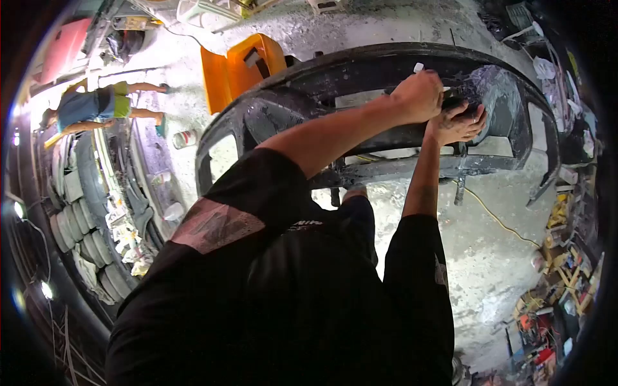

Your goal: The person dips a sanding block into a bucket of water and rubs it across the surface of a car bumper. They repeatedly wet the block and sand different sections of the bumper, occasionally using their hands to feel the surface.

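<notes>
A large black car bumper (283, 90) stretches across in front of me, with a scuffed, whitish-grey patch (501, 96) toward its right end. Over its upper part, my left hand (420, 96) is closed in a fist. A small white piece (418, 67) shows just above the knuckles; what the fist holds is mostly hidden. Just beside it, my right hand (458, 123) has its fingers curled around a small dark object (454, 107) whose kind I cannot make out. The two hands are close together, left of the scuffed patch.
An orange plastic stool or chair (241, 71) stands behind the bumper. A yellow cable (496, 222) runs over the stained concrete floor (483, 257). Tools and scraps (547, 321) pile up at right. Another person (90, 109) is at far left, near stacked dark parts (84, 225).
</notes>
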The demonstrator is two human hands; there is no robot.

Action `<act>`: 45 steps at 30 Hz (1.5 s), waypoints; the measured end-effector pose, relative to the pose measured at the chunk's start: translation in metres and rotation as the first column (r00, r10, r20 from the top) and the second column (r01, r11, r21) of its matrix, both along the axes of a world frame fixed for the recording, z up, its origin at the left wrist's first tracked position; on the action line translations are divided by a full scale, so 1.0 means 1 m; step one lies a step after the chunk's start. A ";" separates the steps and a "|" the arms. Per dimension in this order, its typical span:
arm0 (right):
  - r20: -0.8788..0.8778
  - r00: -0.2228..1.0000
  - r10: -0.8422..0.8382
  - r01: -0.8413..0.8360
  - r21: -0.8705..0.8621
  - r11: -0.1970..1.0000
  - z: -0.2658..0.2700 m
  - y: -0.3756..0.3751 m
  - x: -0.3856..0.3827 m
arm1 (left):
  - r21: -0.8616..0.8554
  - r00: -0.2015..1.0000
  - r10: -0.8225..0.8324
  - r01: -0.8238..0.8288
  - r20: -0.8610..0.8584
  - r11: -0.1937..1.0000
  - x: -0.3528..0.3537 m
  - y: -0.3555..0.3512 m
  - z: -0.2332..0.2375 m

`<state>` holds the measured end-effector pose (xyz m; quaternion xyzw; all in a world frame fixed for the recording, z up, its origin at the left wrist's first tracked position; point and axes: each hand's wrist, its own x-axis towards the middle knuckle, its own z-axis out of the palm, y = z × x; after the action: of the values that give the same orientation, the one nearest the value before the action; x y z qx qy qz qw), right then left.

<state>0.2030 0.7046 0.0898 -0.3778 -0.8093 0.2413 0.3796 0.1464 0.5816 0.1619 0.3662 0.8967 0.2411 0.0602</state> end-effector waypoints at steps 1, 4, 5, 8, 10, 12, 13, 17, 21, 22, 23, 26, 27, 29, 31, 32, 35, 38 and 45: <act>0.008 1.000 0.008 -0.008 0.027 1.000 -0.001 0.001 0.004 | 0.110 0.988 0.003 -0.021 0.156 0.994 -0.006 -0.003 0.018; 0.025 1.000 -0.006 0.006 0.014 1.000 0.001 0.001 0.000 | 0.348 0.935 0.151 -0.264 0.320 0.899 -0.030 -0.071 0.060; 0.025 1.000 -0.018 0.017 0.035 0.999 0.001 0.001 -0.001 | 0.375 0.955 0.170 -0.254 0.244 0.891 -0.044 -0.113 0.067; 0.032 0.999 0.026 -0.027 0.034 0.999 -0.006 0.005 0.000 | 0.175 0.858 0.403 -0.471 0.319 0.864 -0.081 -0.248 0.083; 0.053 0.998 0.031 -0.029 -0.028 0.999 -0.004 0.003 0.000 | 0.159 0.777 0.472 -0.574 0.417 0.803 -0.123 -0.343 0.048; 0.053 0.998 0.040 -0.034 -0.116 0.993 0.000 0.001 -0.002 | 0.089 0.701 0.560 -0.655 0.441 0.750 -0.166 -0.429 -0.009; 0.075 0.997 0.016 -0.010 -0.076 0.997 -0.003 0.001 -0.001 | 0.062 0.729 0.594 -0.648 0.339 0.760 -0.186 -0.467 -0.052; -0.055 0.996 0.069 -0.079 -0.204 0.976 -0.009 0.005 -0.001 | -0.263 0.644 0.677 -0.626 0.358 0.734 -0.226 -0.568 -0.204; -0.011 0.999 0.042 -0.043 -0.194 0.980 -0.005 -0.001 -0.005 | -0.296 0.759 0.613 -0.547 0.221 0.784 -0.227 -0.625 -0.353; -0.005 0.999 0.054 -0.054 -0.210 0.976 -0.005 0.001 -0.004 | -0.180 0.777 0.580 -0.551 0.244 0.815 -0.226 -0.646 -0.400; 0.000 0.998 0.067 -0.065 -0.227 0.972 -0.006 0.004 -0.003 | -0.161 0.849 0.510 -0.489 0.137 0.857 -0.228 -0.666 -0.440; -0.021 0.994 0.105 -0.106 -0.269 0.957 -0.012 0.026 0.007 | -0.183 0.936 0.342 -0.352 -0.082 0.918 -0.239 -0.686 -0.513; -0.005 0.996 0.093 -0.091 -0.252 0.963 -0.009 0.027 0.009 | -0.248 0.945 0.254 -0.302 -0.205 0.921 -0.236 -0.685 -0.529; -0.081 0.995 0.066 -0.094 -0.419 0.903 -0.003 0.023 0.007 | -0.152 0.941 0.314 -0.295 0.124 0.944 -0.233 -0.684 -0.533; -0.041 0.996 0.085 -0.094 -0.405 0.910 -0.002 0.022 0.011 | -0.151 0.790 0.376 -0.348 0.485 0.925 -0.213 -0.675 -0.548; 0.041 0.989 0.139 -0.122 -0.286 0.951 -0.004 0.025 0.013 | -0.253 0.781 0.426 -0.345 0.458 0.904 -0.190 -0.669 -0.562; 0.085 0.985 0.148 -0.120 -0.276 0.954 -0.003 0.034 0.017 | -0.426 0.755 0.493 -0.311 0.433 0.850 -0.139 -0.660 -0.579; 0.075 0.985 0.155 -0.129 -0.269 0.954 -0.006 0.038 0.016 | -0.471 0.756 0.531 -0.334 0.383 0.816 -0.130 -0.664 -0.573; 0.229 0.938 0.259 -0.294 0.131 0.947 -0.026 0.056 0.031 | -0.305 0.807 0.556 -0.590 -0.199 0.747 -0.150 -0.630 -0.482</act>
<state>0.2342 0.7603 0.0639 -0.2509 -0.9068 0.1844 0.2841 -0.0034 -0.0481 -0.3206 0.0673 0.9956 0.0653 0.0049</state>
